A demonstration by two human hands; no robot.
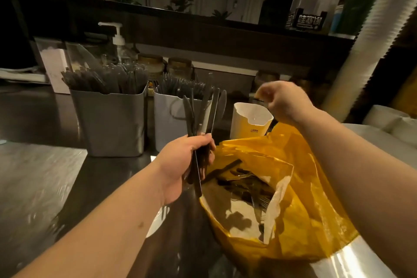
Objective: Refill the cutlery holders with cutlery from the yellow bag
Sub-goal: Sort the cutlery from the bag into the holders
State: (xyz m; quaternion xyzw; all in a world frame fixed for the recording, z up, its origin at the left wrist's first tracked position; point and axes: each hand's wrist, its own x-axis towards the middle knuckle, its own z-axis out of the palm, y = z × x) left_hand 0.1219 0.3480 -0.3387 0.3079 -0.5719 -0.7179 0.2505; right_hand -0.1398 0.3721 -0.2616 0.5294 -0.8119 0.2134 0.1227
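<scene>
Several knives (204, 108) gripped by left hand (185, 162) — not yet placed; grey holders (108, 119) nearly full; cutlery (246, 185) left in yellow bag (316, 198); right hand (286, 102) fingers (265, 93) curled — contents cannot be told.

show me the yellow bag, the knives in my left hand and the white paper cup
yellow bag (316, 205): head view, its right side wall
knives (188, 115): head view, a blade above the grip
white paper cup (247, 127): head view, its front wall
</scene>
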